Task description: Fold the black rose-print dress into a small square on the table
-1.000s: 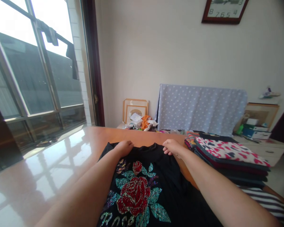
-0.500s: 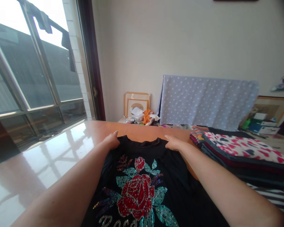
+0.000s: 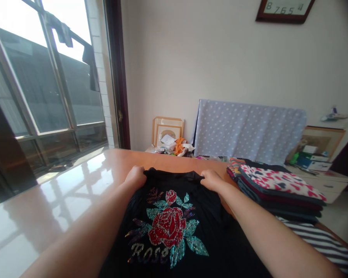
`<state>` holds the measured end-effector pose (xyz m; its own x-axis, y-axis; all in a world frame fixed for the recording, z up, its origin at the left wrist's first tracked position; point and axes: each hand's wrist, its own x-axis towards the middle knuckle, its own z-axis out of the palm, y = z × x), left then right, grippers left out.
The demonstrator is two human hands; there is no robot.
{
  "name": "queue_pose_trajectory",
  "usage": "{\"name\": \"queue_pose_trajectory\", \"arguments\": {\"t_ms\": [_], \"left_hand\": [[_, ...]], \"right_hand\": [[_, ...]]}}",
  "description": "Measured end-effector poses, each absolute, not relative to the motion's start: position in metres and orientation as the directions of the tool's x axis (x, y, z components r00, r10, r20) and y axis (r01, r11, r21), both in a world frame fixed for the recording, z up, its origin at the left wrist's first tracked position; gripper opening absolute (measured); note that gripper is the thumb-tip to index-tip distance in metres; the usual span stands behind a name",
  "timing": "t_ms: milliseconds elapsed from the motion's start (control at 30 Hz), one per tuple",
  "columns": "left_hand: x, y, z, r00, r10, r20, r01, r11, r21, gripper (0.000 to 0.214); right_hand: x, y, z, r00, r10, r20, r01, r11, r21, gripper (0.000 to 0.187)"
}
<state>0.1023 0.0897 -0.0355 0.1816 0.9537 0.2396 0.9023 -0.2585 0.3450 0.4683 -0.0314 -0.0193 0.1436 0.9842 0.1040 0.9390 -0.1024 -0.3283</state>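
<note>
A black shirt point(image 3: 217, 231) with a glittery red rose, teal leaves and the word "Rose" is spread out before me, its collar pointing away. My left hand point(image 3: 136, 177) grips the fabric at the left of the neckline, fingers closed around it. At the right of the neckline, my right hand point(image 3: 211, 180) pinches the cloth in the same way. Between the two hands the collar edge is pulled fairly straight. The lower part of the shirt runs out of the bottom of the view.
A shiny brown table point(image 3: 84, 193) lies beneath. To the right stands a stack of folded clothes point(image 3: 278, 185), with a striped garment point(image 3: 316, 239) nearer me. Behind are a dotted blue cloth point(image 3: 249, 127), picture frames point(image 3: 168, 129) and a window point(image 3: 46, 88) at left.
Both hands have closed more tightly on the neckline, and the collar's curve has been drawn straighter. My view has tilted up, bringing a wall clock into sight.
</note>
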Motion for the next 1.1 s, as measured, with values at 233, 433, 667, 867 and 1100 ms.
{"name": "queue_pose_trajectory", "arguments": {"t_ms": [233,433,667,867,1100], "left_hand": [[0.067,-0.010,-0.011,0.222,0.912,0.344,0.839,-0.358,0.409,0.016],[0.020,-0.121,0.003,0.245,0.900,0.361,0.804,-0.396,0.443,0.021],[-0.025,-0.237,0.010,0.246,0.871,0.426,0.715,-0.460,0.527,0.019],[-0.052,-0.310,0.003,0.276,0.850,0.448,0.679,-0.502,0.535,0.020],[-0.071,-0.360,-0.017,0.298,0.826,0.477,0.710,-0.526,0.468,0.021]], "right_hand": [[0.434,-0.124,0.022,0.061,0.973,0.225,0.963,0.002,-0.270,0.016],[0.409,-0.234,0.035,0.011,0.958,0.287,0.964,0.066,-0.257,0.018],[0.391,-0.352,0.015,0.001,0.901,0.435,0.933,0.155,-0.325,0.023],[0.374,-0.428,-0.014,0.062,0.844,0.533,0.923,0.154,-0.351,0.026],[0.349,-0.489,-0.040,0.097,0.821,0.563,0.912,0.153,-0.380,0.025]]}}
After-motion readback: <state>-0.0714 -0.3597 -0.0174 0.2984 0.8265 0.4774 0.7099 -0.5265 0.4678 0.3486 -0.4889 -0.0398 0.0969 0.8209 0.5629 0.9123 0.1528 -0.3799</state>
